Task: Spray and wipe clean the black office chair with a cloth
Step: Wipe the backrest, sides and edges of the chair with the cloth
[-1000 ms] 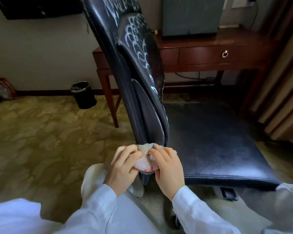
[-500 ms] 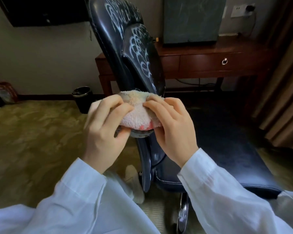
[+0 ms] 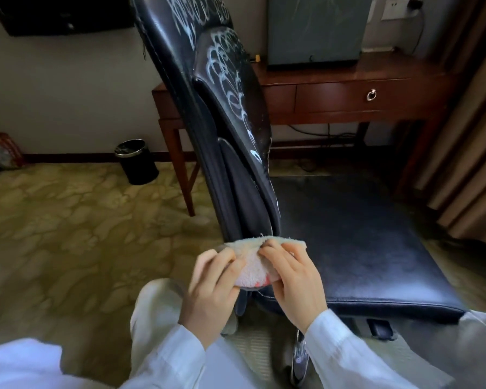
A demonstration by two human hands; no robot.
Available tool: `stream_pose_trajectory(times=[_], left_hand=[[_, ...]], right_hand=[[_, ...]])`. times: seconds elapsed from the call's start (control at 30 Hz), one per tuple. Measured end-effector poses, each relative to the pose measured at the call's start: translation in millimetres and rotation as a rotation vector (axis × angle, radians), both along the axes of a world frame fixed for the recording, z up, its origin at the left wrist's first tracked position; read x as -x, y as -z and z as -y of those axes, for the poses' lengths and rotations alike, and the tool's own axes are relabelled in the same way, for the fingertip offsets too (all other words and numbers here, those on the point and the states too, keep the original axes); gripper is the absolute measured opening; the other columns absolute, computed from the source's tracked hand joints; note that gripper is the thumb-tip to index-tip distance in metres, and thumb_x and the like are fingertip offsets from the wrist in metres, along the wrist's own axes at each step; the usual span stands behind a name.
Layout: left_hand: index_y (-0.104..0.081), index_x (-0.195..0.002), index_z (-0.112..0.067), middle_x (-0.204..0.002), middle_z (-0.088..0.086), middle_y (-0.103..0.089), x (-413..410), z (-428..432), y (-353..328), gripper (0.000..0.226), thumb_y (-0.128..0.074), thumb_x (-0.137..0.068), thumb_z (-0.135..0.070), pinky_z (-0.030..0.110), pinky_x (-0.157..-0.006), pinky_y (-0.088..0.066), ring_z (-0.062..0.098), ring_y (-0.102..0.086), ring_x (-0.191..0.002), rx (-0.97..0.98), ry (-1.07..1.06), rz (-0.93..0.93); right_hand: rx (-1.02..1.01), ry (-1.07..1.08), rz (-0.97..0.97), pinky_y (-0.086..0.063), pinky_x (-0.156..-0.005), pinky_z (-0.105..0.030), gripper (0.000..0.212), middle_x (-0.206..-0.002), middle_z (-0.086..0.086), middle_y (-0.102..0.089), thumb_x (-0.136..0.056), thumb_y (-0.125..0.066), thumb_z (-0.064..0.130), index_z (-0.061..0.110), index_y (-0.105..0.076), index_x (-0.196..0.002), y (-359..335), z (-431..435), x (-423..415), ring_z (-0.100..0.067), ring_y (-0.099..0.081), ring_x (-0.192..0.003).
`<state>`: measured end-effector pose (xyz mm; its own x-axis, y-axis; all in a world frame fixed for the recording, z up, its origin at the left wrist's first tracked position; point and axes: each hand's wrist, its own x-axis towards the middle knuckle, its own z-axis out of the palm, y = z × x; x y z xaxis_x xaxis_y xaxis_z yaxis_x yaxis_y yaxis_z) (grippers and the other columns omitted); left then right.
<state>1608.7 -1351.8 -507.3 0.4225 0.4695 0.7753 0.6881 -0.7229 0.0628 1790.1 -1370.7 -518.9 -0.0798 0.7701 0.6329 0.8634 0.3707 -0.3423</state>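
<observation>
You faced a pale wall with a dark skirting board along its foot. Under you lay an olive, stone-patterned carpet. A reddish wooden desk stood against the wall, a black bin near its leg, a grey cabinet on top, and brown curtains hung to your right.
</observation>
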Motion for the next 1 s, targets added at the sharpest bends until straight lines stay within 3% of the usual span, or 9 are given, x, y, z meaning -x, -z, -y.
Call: stream_pose_trajectory(times=[0.1, 0.23, 0.33, 0.43, 0.57, 0.67, 0.8, 1.0], left_hand=[[-0.059, -0.113, -0.007, -0.118, 0.005, -0.051, 1, 4, 32, 0.024, -0.047, -0.092, -0.006, 0.038, -0.086, -0.051, 0.030, -0.052, -0.102, 0.011, 0.000, -0.105], [-0.052, -0.116, -0.010, -0.114, 0.008, -0.062, 6, 6, 55, 0.025, -0.045, -0.092, -0.008, 0.042, -0.085, -0.054, 0.029, -0.050, -0.108, 0.085, -0.016, -0.179], [-0.055, -0.109, -0.006, -0.111, 0.012, -0.063, 5, 10, 35, 0.017, -0.045, -0.096, -0.007, 0.045, -0.087, -0.052, 0.033, -0.052, -0.105, 0.014, 0.018, -0.087], [-0.060, -0.106, -0.003, -0.111, 0.013, -0.057, 1, 14, -35, 0.014, -0.049, -0.096, -0.006, 0.038, -0.095, -0.045, 0.035, -0.052, -0.101, -0.148, 0.011, 0.097], [-0.071, -0.100, 0.002, -0.108, 0.015, -0.056, 10, 0, -136, 0.020, -0.054, -0.091, -0.004, 0.028, -0.098, -0.039, 0.040, -0.056, -0.095, -0.310, -0.075, 0.161], [-0.070, -0.102, 0.003, -0.110, 0.015, -0.055, 20, -15, -170, 0.019, -0.061, -0.086, -0.003, 0.025, -0.095, -0.039, 0.041, -0.059, -0.093, -0.325, -0.086, 0.121], [-0.068, -0.105, 0.002, -0.113, 0.015, -0.055, 23, -23, -164, 0.025, -0.066, -0.081, 0.000, 0.036, -0.090, -0.050, 0.037, -0.059, -0.099, -0.236, -0.016, 0.132], [-0.057, -0.111, -0.012, -0.118, 0.007, -0.052, 19, -21, -108, 0.035, -0.068, -0.080, -0.003, 0.030, -0.083, -0.053, 0.030, -0.059, -0.104, -0.067, 0.079, 0.207]], right_hand=[[0.106, 0.012, -0.031, -0.058, -0.079, -0.032, 0.053, -0.116, 0.002, -0.061, -0.064, -0.078, 0.000, 0.017, -0.065, -0.114, 28, 7, 3, -0.019, -0.057, -0.104], [0.175, 0.034, 0.028, -0.055, -0.082, -0.029, 0.053, -0.112, 0.004, -0.066, -0.060, -0.087, 0.010, 0.020, -0.069, -0.108, 35, 14, 5, -0.016, -0.057, -0.101], [0.037, 0.006, 0.025, -0.055, -0.088, -0.038, 0.029, -0.115, 0.002, -0.067, -0.083, -0.062, 0.017, 0.016, -0.069, -0.111, 11, 17, 0, -0.018, -0.051, -0.107], [-0.210, -0.068, -0.030, -0.048, -0.089, -0.037, 0.036, -0.117, -0.005, -0.066, -0.096, -0.038, 0.010, 0.007, -0.070, -0.111, -48, 17, 1, -0.026, -0.054, -0.106], [-0.415, -0.082, 0.017, -0.046, -0.093, -0.041, 0.031, -0.119, -0.010, -0.065, -0.097, -0.043, 0.011, 0.004, -0.068, -0.115, -136, -3, 12, -0.031, -0.054, -0.108], [-0.449, -0.098, 0.067, -0.046, -0.089, -0.044, 0.033, -0.118, -0.008, -0.065, -0.088, -0.046, 0.001, 0.004, -0.067, -0.113, -174, -23, 19, -0.034, -0.055, -0.104], [-0.382, -0.102, 0.043, -0.046, -0.086, -0.043, 0.044, -0.119, -0.004, -0.064, -0.076, -0.049, -0.004, 0.007, -0.065, -0.115, -173, -28, 22, -0.031, -0.053, -0.104], [-0.298, -0.074, 0.089, -0.050, -0.082, -0.037, 0.035, -0.118, -0.003, -0.063, -0.085, -0.051, 0.013, 0.010, -0.063, -0.118, -123, -19, 16, -0.025, -0.050, -0.108]])
